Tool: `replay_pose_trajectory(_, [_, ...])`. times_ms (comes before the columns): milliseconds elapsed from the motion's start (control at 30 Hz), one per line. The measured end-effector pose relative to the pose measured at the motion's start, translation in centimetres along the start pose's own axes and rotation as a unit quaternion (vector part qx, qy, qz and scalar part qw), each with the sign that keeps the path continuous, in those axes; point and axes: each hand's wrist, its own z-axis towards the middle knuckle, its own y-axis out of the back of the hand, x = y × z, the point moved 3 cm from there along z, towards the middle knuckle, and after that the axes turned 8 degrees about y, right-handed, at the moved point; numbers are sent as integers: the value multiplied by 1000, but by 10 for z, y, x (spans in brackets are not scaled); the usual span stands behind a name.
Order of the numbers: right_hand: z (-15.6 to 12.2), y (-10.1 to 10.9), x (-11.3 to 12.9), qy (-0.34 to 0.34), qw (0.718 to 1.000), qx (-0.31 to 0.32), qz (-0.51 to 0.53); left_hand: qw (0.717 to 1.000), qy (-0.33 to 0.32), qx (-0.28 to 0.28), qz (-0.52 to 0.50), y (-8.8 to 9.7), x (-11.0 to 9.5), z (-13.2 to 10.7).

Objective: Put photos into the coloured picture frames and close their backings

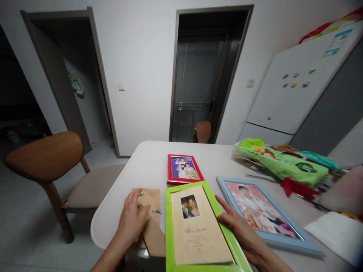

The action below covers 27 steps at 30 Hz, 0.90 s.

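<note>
My right hand (236,226) grips the right edge of a lime-green picture frame (209,192). The frame is tilted towards me over the near side of the table. Inside it lies a beige sheet (198,241) with a small couple photo near the top and faint printed writing below. To the left, my left hand (132,215) is closed over a brown backing board (154,196) with metal hangers and a stand leg. Its fingers and thumb curl on the board's face. A red picture frame (169,170) lies just beyond the green one.
A light-blue picture frame (263,196) lies on the white table (150,162) at right. Behind it are a green packet (295,166), a red tray-like object (300,189) and white paper (334,234). A wooden chair (45,155) stands left; another chair (202,131) is beyond the table.
</note>
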Motion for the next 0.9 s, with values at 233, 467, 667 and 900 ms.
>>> replay_pose_trajectory(233, [-3,-11,14,53,994,-5,-96,982,-69,169,-43,-101,-100,-46])
replay_pose_trajectory(467, [16,9,0,88,960,-5,-267,985,-37,148,-79,-64,-96,-15])
replay_pose_trajectory(667, [35,35,-17,162,826,-58,-536,962,104,116,-225,-15,-30,3])
replay_pose_trajectory(900, [37,38,-25,199,749,-42,-631,989,91,116,-4,-19,21,-1])
